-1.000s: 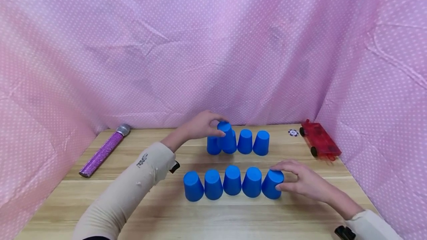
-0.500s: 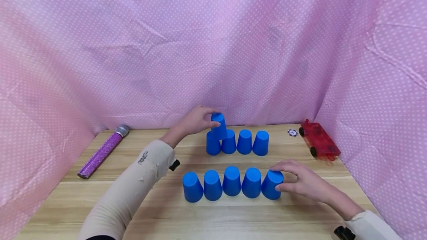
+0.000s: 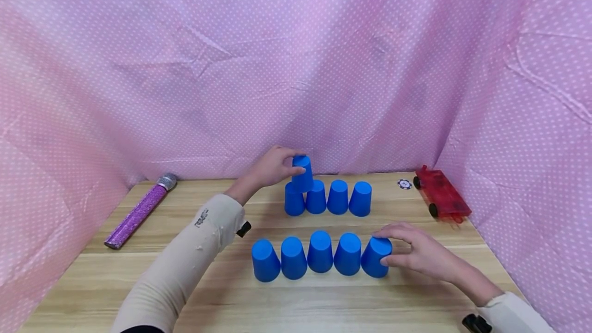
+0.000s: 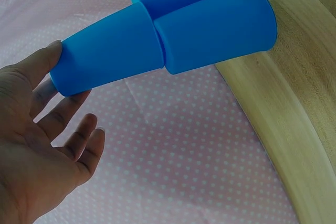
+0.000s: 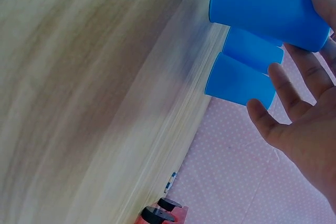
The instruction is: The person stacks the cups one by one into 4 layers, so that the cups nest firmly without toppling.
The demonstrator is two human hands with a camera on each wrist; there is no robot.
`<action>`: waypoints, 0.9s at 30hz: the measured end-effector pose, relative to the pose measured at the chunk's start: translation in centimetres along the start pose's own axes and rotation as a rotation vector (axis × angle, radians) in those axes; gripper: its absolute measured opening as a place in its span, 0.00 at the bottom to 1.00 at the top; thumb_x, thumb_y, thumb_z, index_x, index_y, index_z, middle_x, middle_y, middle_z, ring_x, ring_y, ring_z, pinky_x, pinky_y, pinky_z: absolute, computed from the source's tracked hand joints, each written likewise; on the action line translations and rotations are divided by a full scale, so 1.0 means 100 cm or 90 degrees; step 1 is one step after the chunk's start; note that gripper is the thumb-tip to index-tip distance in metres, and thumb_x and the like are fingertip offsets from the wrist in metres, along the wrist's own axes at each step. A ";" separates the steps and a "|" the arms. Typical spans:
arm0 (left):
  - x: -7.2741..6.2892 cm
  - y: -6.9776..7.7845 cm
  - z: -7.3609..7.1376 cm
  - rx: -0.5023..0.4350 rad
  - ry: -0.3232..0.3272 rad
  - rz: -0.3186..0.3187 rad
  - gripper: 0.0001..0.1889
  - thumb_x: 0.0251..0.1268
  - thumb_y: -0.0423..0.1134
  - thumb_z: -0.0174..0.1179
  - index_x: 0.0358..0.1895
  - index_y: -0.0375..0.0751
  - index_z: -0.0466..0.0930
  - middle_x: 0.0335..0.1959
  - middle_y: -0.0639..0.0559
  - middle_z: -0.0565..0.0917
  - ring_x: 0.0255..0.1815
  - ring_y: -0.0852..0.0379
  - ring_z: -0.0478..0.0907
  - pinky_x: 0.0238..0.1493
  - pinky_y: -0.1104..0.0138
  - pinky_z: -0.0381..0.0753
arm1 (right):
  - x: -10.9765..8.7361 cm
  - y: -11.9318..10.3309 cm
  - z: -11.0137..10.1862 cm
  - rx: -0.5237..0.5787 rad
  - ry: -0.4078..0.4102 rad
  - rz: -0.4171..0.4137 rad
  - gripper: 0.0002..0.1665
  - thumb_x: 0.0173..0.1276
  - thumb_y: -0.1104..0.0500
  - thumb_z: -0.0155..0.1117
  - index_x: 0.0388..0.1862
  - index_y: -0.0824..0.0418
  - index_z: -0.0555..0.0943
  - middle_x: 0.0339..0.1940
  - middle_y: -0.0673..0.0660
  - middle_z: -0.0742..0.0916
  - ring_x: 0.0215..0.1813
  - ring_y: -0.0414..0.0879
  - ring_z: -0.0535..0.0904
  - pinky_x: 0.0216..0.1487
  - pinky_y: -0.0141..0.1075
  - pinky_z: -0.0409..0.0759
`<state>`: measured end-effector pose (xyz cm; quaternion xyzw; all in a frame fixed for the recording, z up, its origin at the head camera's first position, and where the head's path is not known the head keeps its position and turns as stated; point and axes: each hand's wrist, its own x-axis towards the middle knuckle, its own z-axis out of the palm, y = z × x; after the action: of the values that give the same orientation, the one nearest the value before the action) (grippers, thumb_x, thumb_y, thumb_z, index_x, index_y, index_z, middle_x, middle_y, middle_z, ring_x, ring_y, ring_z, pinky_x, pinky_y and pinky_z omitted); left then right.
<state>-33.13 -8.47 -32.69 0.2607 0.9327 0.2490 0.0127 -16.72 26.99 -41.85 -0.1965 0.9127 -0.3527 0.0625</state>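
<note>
My left hand (image 3: 274, 166) pinches an upside-down blue cup (image 3: 302, 174) near its base between thumb and fingers. That cup sits over the two leftmost cups of the back row, its rim right at their tops, as the left wrist view shows with the held cup (image 4: 110, 51) against a lower cup (image 4: 220, 27). The back row's other cups (image 3: 338, 197) stand upside down to the right. In front, my right hand (image 3: 418, 253) grips the rightmost cup (image 3: 375, 258) of a second row, thumb and fingers about its upper end. Several more blue cups (image 3: 293, 258) continue that row leftward.
A glittery purple microphone (image 3: 141, 212) lies at the table's left. On the right are a red toy car (image 3: 441, 193) with black wheels and a poker chip (image 3: 404, 184). Pink dotted cloth (image 3: 296, 66) hangs behind and along both sides of the wooden table (image 3: 324, 307).
My left hand has lifted its cup from in front of the back row, moved it up and left, and lowered it slightly over the two leftmost cups. The right hand stays put.
</note>
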 end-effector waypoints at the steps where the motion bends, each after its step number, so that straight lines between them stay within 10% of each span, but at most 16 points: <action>1: 0.000 0.000 0.000 0.001 0.001 0.000 0.28 0.69 0.54 0.63 0.70 0.52 0.74 0.67 0.48 0.78 0.72 0.45 0.67 0.70 0.45 0.71 | 0.000 0.000 0.000 0.000 -0.001 0.002 0.32 0.61 0.41 0.73 0.62 0.49 0.81 0.61 0.52 0.84 0.67 0.63 0.74 0.59 0.62 0.79; 27: 0.004 -0.006 0.002 0.000 -0.005 0.041 0.32 0.68 0.54 0.64 0.73 0.49 0.70 0.70 0.49 0.76 0.72 0.46 0.72 0.69 0.50 0.74 | -0.001 -0.001 0.001 0.013 0.000 0.010 0.30 0.61 0.42 0.73 0.62 0.46 0.81 0.63 0.54 0.83 0.68 0.63 0.74 0.60 0.65 0.77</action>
<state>-33.67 -8.61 -33.10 0.2916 0.9238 0.2481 0.0080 -16.61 26.94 -41.85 -0.1886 0.9106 -0.3615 0.0677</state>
